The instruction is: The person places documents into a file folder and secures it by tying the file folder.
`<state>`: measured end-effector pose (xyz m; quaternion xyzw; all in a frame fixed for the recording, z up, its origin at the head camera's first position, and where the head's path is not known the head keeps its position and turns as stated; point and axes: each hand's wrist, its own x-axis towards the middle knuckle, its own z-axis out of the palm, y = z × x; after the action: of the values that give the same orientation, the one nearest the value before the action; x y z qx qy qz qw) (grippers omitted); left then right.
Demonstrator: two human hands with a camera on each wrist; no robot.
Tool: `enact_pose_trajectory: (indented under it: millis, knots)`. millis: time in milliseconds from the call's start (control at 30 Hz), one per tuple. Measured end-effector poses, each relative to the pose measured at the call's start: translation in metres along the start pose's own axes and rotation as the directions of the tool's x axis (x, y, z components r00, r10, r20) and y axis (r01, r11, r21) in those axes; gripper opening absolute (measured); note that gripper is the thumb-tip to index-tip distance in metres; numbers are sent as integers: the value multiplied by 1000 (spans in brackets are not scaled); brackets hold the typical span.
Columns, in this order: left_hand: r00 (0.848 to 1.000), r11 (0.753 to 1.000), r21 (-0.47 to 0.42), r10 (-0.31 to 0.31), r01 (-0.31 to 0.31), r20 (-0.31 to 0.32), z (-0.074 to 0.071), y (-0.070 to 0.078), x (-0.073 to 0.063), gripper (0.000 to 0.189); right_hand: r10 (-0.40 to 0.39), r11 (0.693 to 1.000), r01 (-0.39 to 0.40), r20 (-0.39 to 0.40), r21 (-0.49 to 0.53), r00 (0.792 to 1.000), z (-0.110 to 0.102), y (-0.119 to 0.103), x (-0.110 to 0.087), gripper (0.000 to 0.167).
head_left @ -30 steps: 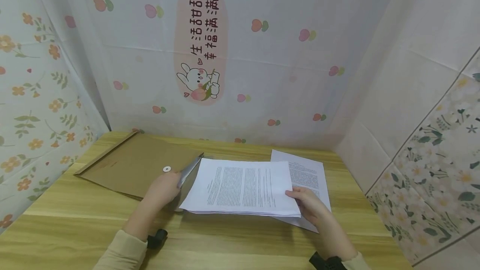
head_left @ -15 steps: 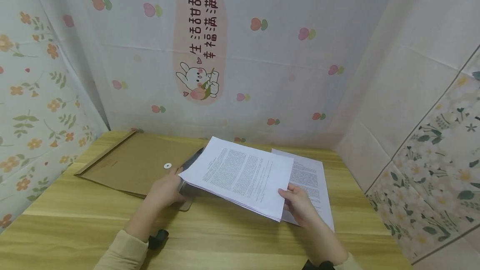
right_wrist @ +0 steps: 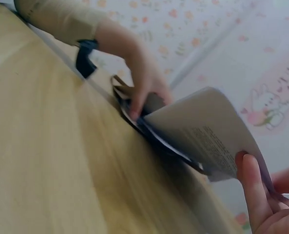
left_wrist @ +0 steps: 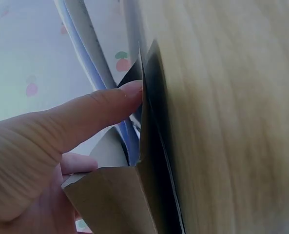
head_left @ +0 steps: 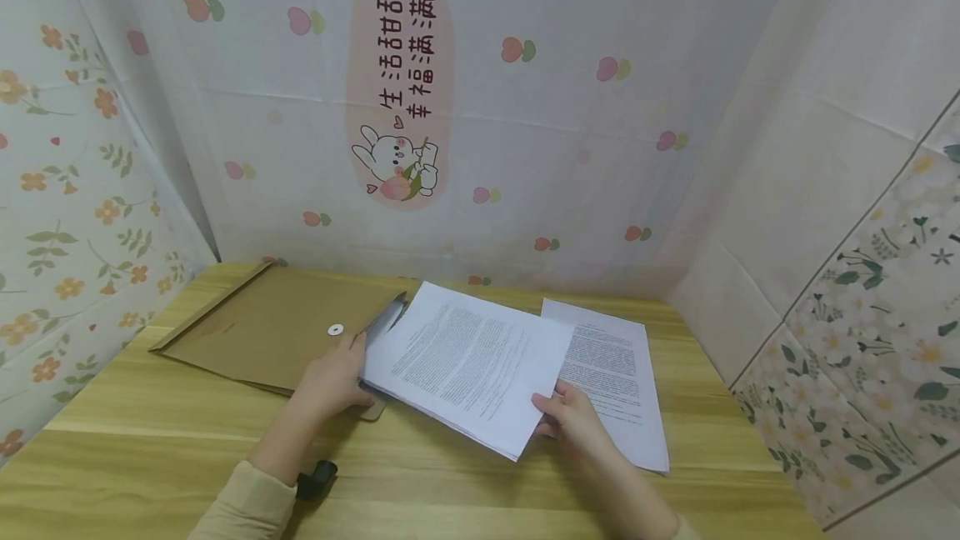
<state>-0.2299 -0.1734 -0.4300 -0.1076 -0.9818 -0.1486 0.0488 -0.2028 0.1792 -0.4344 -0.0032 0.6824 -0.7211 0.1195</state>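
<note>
A brown kraft paper envelope [head_left: 277,315] with a white round button lies on the left of the table, its mouth facing right. My left hand [head_left: 333,377] grips it at the mouth. In the left wrist view the thumb [left_wrist: 100,109] presses the lower layer, and the mouth gapes. My right hand [head_left: 573,419] pinches the near right corner of a stack of printed paper [head_left: 465,365]. The stack is tilted, its left edge in the envelope's mouth. In the right wrist view the stack [right_wrist: 198,126] bends slightly; how deep it reaches inside is hidden.
More printed paper [head_left: 611,365] lies on the wooden table [head_left: 420,490] at the right, partly under the stack. A patterned curtain [head_left: 525,132] hangs behind the table, with floral cloth [head_left: 97,215] on the left side and a wall panel [head_left: 847,315] on the right.
My right hand has moved left and slightly nearer with the stack, turning it so its left edge meets the envelope's mouth. The left hand has shifted slightly, spreading the mouth wider.
</note>
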Motion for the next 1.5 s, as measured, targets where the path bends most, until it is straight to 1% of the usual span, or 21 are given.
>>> enact_pose_trajectory:
  millis: [100,367,500,633,733,867,933,1033,1100,1167,1233,1400,1500]
  knots:
    - [1000,1000,-1,6,-6,0,2,-1,0,102,4,1000,-5,43,18,999,7,4,-3,46]
    - [998,998,-60,8,-5,56,4,-5,1,115,24,999,-26,44,35,999,15,16,-3,42]
    - [997,997,-79,11,-5,74,4,-5,2,120,29,999,-31,61,37,998,19,19,-1,42]
    - [996,996,-93,15,-6,89,3,-5,1,121,55,998,-57,89,25,995,25,22,1,39]
    - [996,995,-103,24,-14,92,2,-5,0,122,78,997,-78,139,0,987,30,22,1,37]
    - [995,993,-112,42,-32,92,1,-7,-2,124,103,994,-94,224,-49,969,39,22,2,33]
    - [994,992,-122,49,-38,95,0,-8,-2,126,117,992,-101,258,-74,959,44,22,3,26]
    - [994,988,-146,56,-42,97,-1,-8,-2,128,146,987,-118,292,-113,945,50,21,5,12]
    - [993,986,-163,56,-39,102,-2,-9,-2,129,159,983,-122,308,-133,938,52,21,7,7]
    - [993,985,-168,59,-41,101,-2,-9,-2,129,159,983,-120,304,-140,939,52,21,11,7]
    - [993,986,-164,60,-42,104,-2,-10,-2,128,145,985,-111,286,-134,947,52,20,17,12]
    - [992,988,-144,62,-47,105,1,-11,-1,126,76,992,-54,195,-114,978,53,16,33,27]
    - [992,988,-149,62,-45,109,2,-11,-1,125,45,992,-29,130,-126,990,57,15,43,30]
